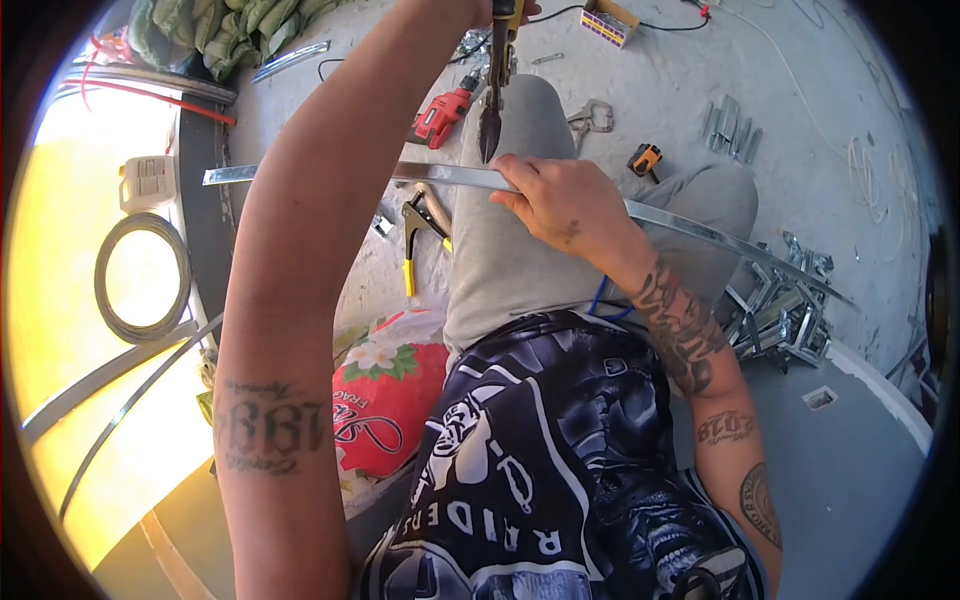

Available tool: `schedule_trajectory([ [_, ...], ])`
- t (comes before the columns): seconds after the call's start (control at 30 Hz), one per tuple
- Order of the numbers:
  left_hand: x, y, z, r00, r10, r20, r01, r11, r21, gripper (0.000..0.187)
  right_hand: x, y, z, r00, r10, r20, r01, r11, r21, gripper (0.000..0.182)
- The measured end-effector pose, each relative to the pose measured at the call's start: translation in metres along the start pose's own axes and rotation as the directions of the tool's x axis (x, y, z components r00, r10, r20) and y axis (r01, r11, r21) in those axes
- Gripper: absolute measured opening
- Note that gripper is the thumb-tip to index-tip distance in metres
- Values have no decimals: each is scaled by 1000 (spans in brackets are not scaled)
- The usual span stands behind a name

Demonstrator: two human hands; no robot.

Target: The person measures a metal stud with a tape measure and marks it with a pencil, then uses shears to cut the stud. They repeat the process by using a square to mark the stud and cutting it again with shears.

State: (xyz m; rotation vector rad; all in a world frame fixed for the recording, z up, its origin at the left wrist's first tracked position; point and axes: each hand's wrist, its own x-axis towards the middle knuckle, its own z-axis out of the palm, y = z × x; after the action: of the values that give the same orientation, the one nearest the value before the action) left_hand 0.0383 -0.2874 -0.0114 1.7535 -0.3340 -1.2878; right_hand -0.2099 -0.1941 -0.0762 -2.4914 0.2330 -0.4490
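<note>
My left hand [484, 12], partly cut off at the top edge, grips the handles of a pair of tin snips [495, 85]. The snips' dark jaws point down toward a long, thin metal strip [455, 176], their tips a little above it in view; whether they touch cannot be told. My right hand [572, 205] is closed on that strip, thumb and fingers pinching it over my lap. The strip runs across my legs; my left forearm hides part of it.
On the floor lie a red drill [440, 115], a yellow-handled tool [412, 240], locking pliers [592, 122], a tape measure [645, 158] and a small box [608, 24]. Cut metal pieces [785, 315] pile at right. A wire coil [142, 277] and white jug [148, 183] stand left.
</note>
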Motion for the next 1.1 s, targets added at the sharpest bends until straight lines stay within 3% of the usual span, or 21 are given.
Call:
schedule_trajectory([
  [0.1,-17,-7,8,991,60,-117,-58,998,22,45,0,1,1,1000,5,-5,-5,1000,-5,25],
  [0.2,2,-22,0,997,-56,-52,55,998,-26,46,0,2,1,999,10,31,-9,1000,-9,25],
  [0.3,6,-30,-6,999,-32,27,32,1000,-1,47,0,2,1,999,17,46,-16,1000,-18,25],
  [1.1,8,-32,-8,997,-68,43,68,998,-6,37,1,4,5,1000,10,6,-10,1000,-21,30],
])
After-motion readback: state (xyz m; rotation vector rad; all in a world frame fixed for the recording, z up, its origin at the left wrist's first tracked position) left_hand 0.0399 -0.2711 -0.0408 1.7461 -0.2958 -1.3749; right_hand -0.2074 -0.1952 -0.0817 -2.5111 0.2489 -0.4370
